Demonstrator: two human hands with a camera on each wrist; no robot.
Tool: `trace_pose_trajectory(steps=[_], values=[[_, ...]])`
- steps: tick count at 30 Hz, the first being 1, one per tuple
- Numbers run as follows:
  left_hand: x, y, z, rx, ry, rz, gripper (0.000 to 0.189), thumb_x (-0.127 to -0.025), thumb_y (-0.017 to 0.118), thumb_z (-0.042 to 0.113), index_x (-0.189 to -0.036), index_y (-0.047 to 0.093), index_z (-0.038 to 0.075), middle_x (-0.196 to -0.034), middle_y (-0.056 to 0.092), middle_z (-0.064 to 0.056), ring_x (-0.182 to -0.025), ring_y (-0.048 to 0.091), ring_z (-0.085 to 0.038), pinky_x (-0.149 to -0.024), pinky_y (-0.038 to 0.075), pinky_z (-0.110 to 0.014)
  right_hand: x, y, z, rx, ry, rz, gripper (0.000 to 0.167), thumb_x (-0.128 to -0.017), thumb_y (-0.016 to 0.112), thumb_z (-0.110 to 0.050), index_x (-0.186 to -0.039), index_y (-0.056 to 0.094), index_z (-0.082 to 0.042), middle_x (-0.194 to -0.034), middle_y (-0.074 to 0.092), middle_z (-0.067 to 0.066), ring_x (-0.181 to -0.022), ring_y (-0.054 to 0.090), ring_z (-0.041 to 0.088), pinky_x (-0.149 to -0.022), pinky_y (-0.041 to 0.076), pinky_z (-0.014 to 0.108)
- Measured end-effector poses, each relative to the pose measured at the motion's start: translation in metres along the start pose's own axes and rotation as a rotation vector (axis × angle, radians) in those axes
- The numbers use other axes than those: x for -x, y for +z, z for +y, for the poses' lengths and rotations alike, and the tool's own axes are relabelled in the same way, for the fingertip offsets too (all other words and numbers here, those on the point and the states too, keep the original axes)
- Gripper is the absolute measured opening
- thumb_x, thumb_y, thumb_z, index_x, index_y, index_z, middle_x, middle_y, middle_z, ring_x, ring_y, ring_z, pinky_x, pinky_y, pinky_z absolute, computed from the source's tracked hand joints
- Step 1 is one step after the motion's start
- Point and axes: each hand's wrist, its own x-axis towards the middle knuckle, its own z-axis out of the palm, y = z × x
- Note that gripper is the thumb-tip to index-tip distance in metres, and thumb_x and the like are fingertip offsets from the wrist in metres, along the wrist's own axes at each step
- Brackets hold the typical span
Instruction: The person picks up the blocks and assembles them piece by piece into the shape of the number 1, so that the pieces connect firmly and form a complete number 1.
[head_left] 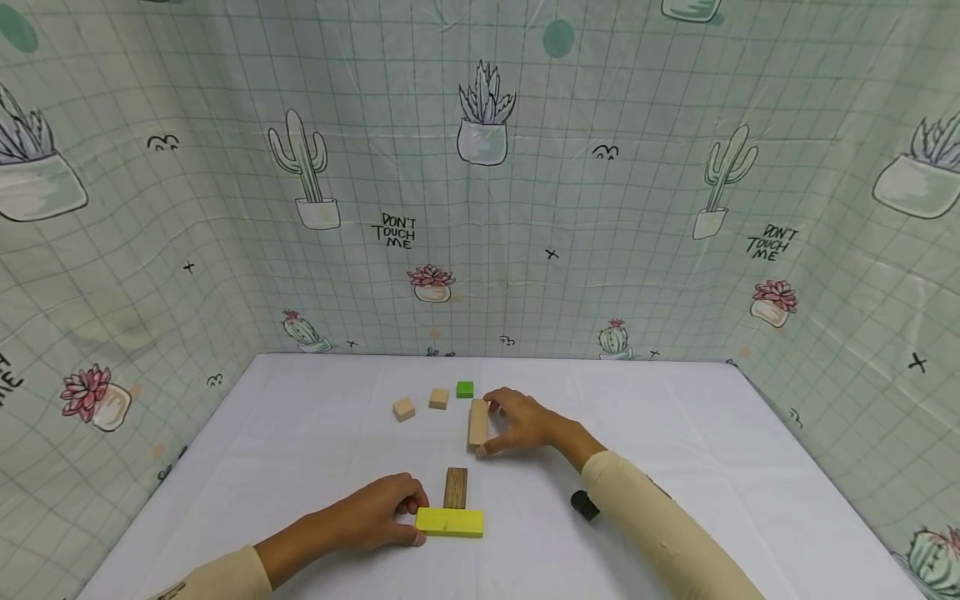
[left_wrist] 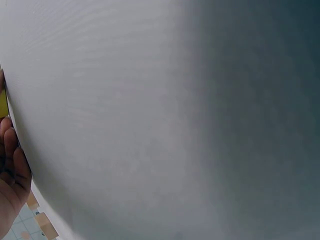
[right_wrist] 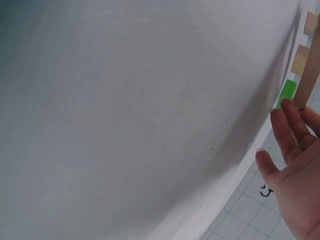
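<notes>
Left hand (head_left: 375, 512) pinches a yellow block (head_left: 452, 523); right hand (head_left: 525, 422) grips a pale block (head_left: 477, 423) end to end.
A black object (head_left: 581, 505) is partly hidden by the right sleeve (head_left: 648, 515).

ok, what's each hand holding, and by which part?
Left hand: yellow block, pinched at its left end. Right hand: pale wooden block, held lengthwise, thumb at the near end, fingers at the far end.
</notes>
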Motion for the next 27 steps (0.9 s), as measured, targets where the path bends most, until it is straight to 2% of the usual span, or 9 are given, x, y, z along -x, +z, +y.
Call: trace_pose_trajectory(steps=[16,22,27], values=[[0.0,-0.001,0.001,-0.006,0.0,-0.004,0.032,-0.084,0.082,0.031,-0.106,0.065,0.014,-0.094,0.055,0.009,-0.087,0.05,-0.004,-0.081,0.047,-0.024,0.0,0.005,-0.007,0.004,-0.003,-0.013,0.09,-0.075,0.081,-0.056,-0.145,0.046,-0.01,-0.13,0.058,0.005,-0.122,0.053,0.022,-0.11,0.037,0.052],[-0.001,-0.001,0.0,-0.016,-0.015,-0.007,0.033,-0.084,0.082,0.032,-0.106,0.064,0.016,-0.094,0.055,0.01,-0.087,0.05,-0.003,-0.081,0.047,-0.023,0.0,0.005,-0.012,0.008,-0.013,-0.014,0.089,-0.075,0.08,-0.057,-0.143,0.047,-0.011,-0.129,0.059,0.005,-0.12,0.053,0.022,-0.109,0.039,0.052],[0.0,0.0,0.0,-0.003,0.0,-0.002,0.032,-0.084,0.083,0.03,-0.105,0.064,0.015,-0.094,0.055,0.009,-0.087,0.05,-0.004,-0.08,0.047,-0.024,0.001,0.004,-0.015,-0.003,-0.018,-0.02,0.089,-0.075,0.08,-0.058,-0.143,0.047,-0.01,-0.129,0.058,0.005,-0.119,0.054,0.021,-0.106,0.04,0.05]])
